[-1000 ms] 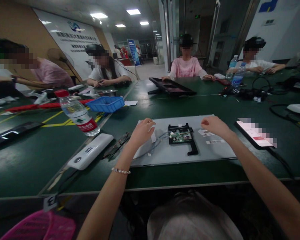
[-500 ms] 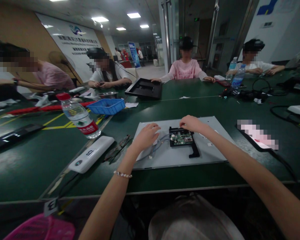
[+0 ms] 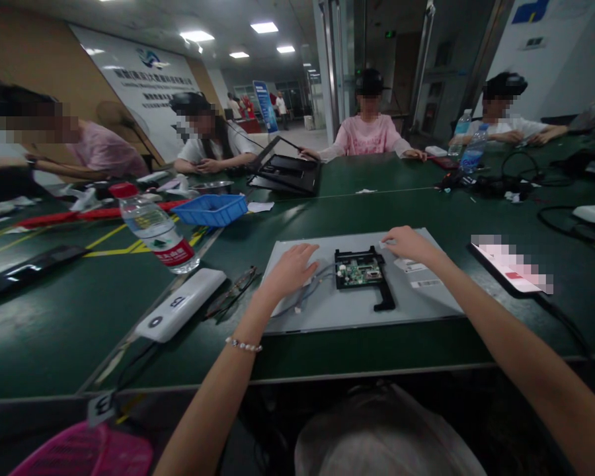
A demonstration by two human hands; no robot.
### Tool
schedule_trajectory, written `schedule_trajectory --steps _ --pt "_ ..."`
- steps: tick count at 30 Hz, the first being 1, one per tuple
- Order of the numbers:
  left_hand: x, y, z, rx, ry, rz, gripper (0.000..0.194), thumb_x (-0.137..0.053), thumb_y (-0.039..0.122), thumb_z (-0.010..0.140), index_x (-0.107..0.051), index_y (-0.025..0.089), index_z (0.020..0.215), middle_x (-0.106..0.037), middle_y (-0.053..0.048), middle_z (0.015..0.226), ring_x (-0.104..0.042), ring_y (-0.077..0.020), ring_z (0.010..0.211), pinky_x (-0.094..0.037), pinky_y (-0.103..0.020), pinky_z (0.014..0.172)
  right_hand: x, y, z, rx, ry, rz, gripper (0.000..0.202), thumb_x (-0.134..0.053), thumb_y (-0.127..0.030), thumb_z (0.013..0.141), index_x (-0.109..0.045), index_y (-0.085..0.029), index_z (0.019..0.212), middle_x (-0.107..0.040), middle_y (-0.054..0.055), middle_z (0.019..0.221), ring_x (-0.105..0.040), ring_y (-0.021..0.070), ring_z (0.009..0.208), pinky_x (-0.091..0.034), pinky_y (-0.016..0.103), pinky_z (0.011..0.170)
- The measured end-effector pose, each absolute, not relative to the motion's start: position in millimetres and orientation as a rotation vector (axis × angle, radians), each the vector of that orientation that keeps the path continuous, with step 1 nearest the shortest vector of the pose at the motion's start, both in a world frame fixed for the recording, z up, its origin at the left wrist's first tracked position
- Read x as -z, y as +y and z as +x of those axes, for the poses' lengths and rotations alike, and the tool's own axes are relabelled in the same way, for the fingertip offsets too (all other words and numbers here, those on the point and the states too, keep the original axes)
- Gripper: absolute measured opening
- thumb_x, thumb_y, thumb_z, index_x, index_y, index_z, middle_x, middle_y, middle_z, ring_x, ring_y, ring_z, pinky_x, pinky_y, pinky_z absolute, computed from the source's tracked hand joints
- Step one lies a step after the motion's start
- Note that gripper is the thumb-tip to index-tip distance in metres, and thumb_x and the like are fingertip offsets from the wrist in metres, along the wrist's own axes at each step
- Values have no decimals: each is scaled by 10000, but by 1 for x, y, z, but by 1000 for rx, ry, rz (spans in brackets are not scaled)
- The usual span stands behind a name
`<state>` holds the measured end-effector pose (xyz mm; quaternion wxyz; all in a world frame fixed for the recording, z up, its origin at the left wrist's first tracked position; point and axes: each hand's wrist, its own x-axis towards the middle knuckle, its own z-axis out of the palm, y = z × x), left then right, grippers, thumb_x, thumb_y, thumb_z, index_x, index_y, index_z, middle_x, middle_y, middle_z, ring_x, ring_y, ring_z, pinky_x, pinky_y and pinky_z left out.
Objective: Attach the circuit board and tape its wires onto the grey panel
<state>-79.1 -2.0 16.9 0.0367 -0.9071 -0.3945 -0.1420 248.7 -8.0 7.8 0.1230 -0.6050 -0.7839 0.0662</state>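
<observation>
A flat grey metal panel lies on the green table in front of me. On its middle sits a green circuit board in a black plastic frame, with thin grey wires running off to the left. My left hand rests over the panel's left part beside the wires, fingers loosely stretched. To the right of the frame's top corner, my right hand is closed in a pinch above the panel; a small pale bit shows at its fingertips, too small to name. White labels are on the panel below it.
Left of the panel are glasses, a white power bank, a water bottle and a blue tray. A phone with a cable lies right. Across the table, a person holds a black casing.
My right hand has moved right, off the black frame's top edge, uncovering its corner. My left hand has barely moved. Across the table, a thin frame has been lifted from the black casing.
</observation>
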Motion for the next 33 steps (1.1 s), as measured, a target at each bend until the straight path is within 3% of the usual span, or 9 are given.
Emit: schedule_trajectory --steps 8,16,22,25,33 --pt "-31 -6 -49 692 -1363 -2894 466 -393 408 917 -384 163 1313 -501 -113 1284 -483 -226 1194 -372 -369 1023 -7 -7 252 -160 -2285 -1787 296 -600 -283 772 -714 -178 1024 -701 98 1035 -639 229 947 -462 290 839" --pt "-26 -7 -10 205 -1535 -3034 815 -444 633 817 -257 82 1389 -318 -239 1439 -321 -379 1321 -332 -479 1024 -5 -7 242 13 -2267 -1887 246 -520 -238 854 -741 -165 933 -723 125 884 -655 236 883 -476 283 758" --pt "-8 -5 -18 256 -1445 -3136 922 -442 685 788 -156 83 1426 -173 -219 1504 -216 -326 1382 -265 -408 1095 -9 -8 249 20 -2402 -1761 254 -567 -329 849 -720 -176 980 -707 114 979 -640 228 934 -463 278 796" --pt "-6 -5 -27 229 -1389 -3194 1002 -486 699 748 -114 75 1438 -102 -213 1522 -196 -316 1390 -246 -381 1111 -10 -9 247 97 -2461 -1732 225 -565 -289 858 -714 -169 976 -702 125 974 -635 237 947 -456 300 808" --pt "-11 -8 -29 205 -1412 -3214 1019 -512 698 726 -138 78 1443 -215 -227 1492 -294 -338 1349 -289 -423 1086 -11 -10 240 165 -2437 -1779 242 -490 -241 902 -716 -168 952 -700 120 975 -631 227 933 -448 298 797"
